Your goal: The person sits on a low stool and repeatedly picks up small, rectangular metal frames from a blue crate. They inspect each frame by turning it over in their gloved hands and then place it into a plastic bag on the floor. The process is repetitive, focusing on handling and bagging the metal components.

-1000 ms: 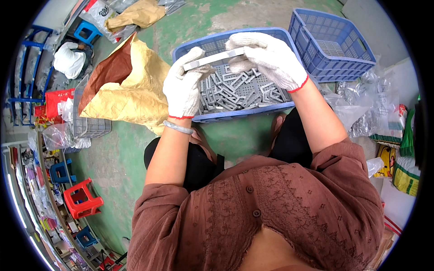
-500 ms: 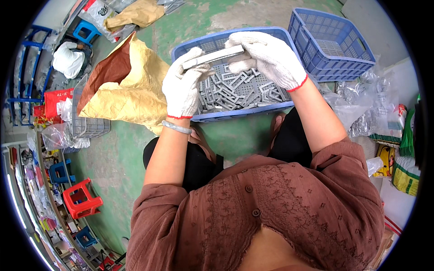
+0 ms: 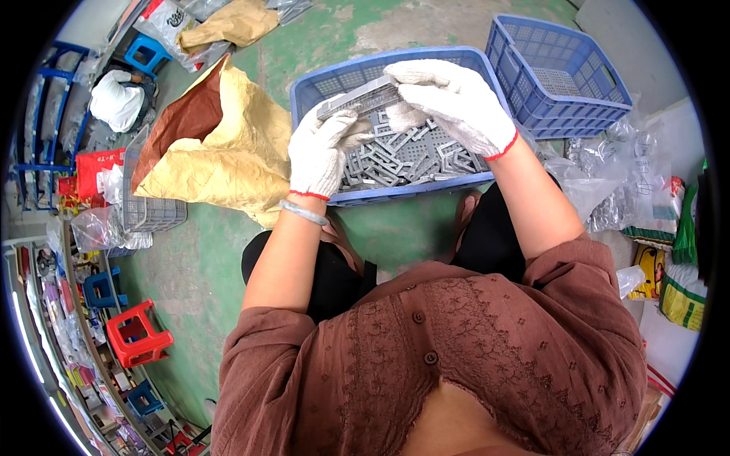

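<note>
Bar steeper (in gloved fingers)

Noted bold dark characters on white-and-red plastic bag, upper left. Found pale characters in a row across red bag, left; too small to make out. Spotted black print on yellow bag, far right; cannot tell whether lettering or picture. Could read no word with certainty.

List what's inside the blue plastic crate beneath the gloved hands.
Many loose grey rectangular frames; whatever lies behind the white-gloved left hand and right hand is hidden.
</note>
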`<state>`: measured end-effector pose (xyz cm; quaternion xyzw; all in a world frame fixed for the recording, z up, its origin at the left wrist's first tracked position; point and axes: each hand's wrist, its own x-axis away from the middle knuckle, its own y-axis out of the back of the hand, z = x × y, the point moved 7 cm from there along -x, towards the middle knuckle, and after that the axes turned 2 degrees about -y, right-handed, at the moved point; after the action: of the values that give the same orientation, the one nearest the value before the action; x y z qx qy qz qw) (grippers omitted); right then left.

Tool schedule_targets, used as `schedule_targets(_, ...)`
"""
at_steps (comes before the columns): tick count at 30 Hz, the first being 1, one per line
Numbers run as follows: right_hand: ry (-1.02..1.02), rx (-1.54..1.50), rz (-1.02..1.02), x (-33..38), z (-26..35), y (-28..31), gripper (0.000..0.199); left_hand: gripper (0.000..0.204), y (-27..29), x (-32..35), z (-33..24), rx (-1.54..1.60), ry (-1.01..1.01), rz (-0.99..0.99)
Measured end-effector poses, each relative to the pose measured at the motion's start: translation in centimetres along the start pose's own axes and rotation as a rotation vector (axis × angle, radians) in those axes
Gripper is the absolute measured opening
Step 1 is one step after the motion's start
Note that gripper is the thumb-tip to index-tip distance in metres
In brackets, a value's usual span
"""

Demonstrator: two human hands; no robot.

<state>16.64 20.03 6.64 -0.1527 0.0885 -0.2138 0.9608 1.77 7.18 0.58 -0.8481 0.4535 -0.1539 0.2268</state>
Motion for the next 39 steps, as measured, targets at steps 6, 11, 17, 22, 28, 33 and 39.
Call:
schedule_targets(6, 0.0, 0.035, 0.004, 0.5, 0.7, -1.1, 0.033, 0.03, -0.5, 0.0, 0.6, -0.044, 0.049, 0.041)
schedule_targets(11, 0.014, 0.053, 0.038, 0.8, 1.0, -1.6, 0.033, 0.039, -1.1, 0.1, 1.3, -0.016, 0.105, 0.081)
schedule_targets(17, 0.004, 0.057, -0.004, 0.9, 1.0, -1.4, 0.033, 0.032, -1.7, 0.8, 1.9, 0.057, 0.169, 0.062)
schedule_targets(22, -0.037, -0.055, -0.077, 0.6, 0.8, -0.7, 0.032, 0.025, -0.3, 0.2, 1.6, -0.046, 0.11, -0.016)
schedule_targets(28, -0.068, -0.226, -0.098, 0.4, -0.5, 0.1, 0.032, 0.025, -0.7, 0.4, -1.7, -0.19, 0.016, -0.11)
schedule_targets(33, -0.103, -0.276, -0.076, 0.5, -1.0, -0.6, 0.032, 0.023, -0.7, 0.9, -3.6, -0.183, -0.042, -0.126)
schedule_targets(39, -0.132, -0.22, -0.044, 0.4, -1.5, -0.8, 0.035, 0.019, -0.3, 0.7, -3.8, -0.155, -0.065, -0.119)
